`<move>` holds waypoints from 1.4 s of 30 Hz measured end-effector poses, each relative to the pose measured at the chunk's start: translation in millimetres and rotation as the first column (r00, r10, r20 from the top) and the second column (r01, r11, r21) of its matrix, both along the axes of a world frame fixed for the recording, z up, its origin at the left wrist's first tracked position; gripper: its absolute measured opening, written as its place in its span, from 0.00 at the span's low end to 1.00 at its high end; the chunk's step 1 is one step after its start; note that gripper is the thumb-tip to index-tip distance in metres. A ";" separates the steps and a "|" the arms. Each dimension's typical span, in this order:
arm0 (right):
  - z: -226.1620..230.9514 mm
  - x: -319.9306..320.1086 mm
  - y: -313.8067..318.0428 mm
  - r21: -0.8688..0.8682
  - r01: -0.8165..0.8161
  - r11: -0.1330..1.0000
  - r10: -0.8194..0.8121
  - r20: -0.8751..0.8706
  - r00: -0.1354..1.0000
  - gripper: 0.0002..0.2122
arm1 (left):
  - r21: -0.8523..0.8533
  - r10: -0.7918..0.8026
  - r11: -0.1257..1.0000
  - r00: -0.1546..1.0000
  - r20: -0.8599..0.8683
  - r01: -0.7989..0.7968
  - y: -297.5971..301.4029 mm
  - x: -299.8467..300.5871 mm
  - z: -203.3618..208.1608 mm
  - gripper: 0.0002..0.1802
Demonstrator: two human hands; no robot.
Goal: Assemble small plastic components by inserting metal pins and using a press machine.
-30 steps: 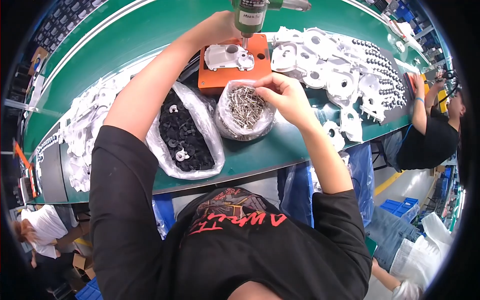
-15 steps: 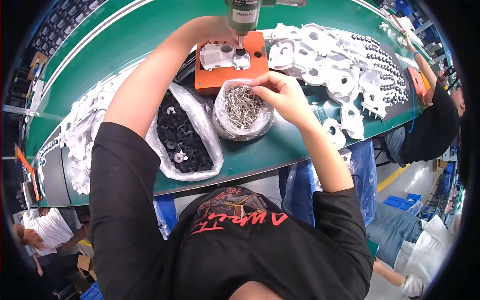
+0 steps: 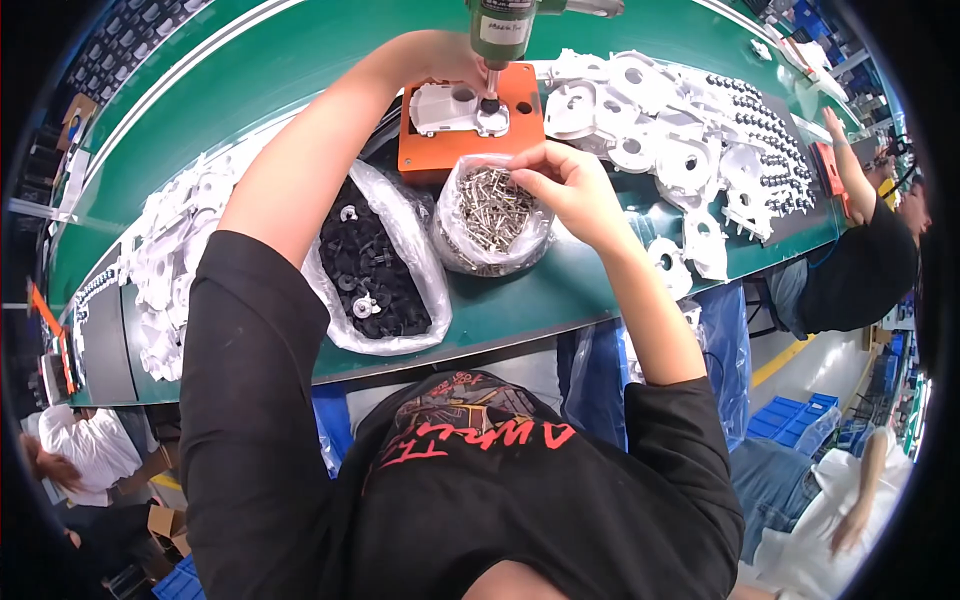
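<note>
An electric screwdriver [image 3: 502, 35] hangs upright, its bit coming down on the round end of a white plastic housing [image 3: 445, 108]. That housing lies in an orange fixture block [image 3: 430, 152]. My left hand [image 3: 450, 62] is at the bit, its fingertips largely hidden by the tool. Just in front of the block stands a clear bag of metal screws [image 3: 492, 205]. Over its far right rim, my right hand [image 3: 572, 185] has thumb and forefinger pinched together; what they hold, if anything, is too small to make out. Left of it lies an open bag of black plastic parts [image 3: 365, 265].
White plastic housings [image 3: 690, 155] are heaped on the right, beside rows of small dark-tipped parts [image 3: 765, 150]. More white parts [image 3: 185, 235] pile up on the left. Everything rests on a green worktop [image 3: 480, 318]. A co-worker [image 3: 850, 270] sits at the far right.
The view has shifted slightly. My hands, the screwdriver and the housing keep about the same places relative to each other. The co-worker at the far right has moved a hand.
</note>
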State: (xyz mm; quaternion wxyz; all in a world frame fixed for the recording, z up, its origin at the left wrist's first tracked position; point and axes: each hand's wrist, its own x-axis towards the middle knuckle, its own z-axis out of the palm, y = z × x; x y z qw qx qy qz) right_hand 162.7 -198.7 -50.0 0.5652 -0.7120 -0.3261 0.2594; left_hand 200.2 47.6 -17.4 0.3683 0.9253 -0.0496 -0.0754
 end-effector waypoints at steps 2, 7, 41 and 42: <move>1.5 0.1 1.0 -0.006 -0.004 1.000 0.004 -0.003 1.000 0.06 | 0.014 0.017 1.000 0.998 0.060 -0.018 1.3 1.4 -2.5 0.07; 2.0 2.6 1.4 0.015 -0.011 1.000 0.012 -0.030 0.999 0.06 | 0.185 0.082 0.976 0.982 0.168 -0.113 -7.4 -20.0 10.6 0.11; -15.6 54.3 65.9 -0.002 0.228 0.974 -0.199 0.481 0.854 0.07 | 0.347 -0.006 0.887 0.742 0.670 -0.305 -32.8 -112.5 -53.9 0.18; -17.0 51.3 64.7 -0.001 0.227 0.974 -0.198 0.482 0.853 0.07 | 0.338 -0.001 0.891 0.742 0.670 -0.304 -34.0 -112.5 -53.0 0.17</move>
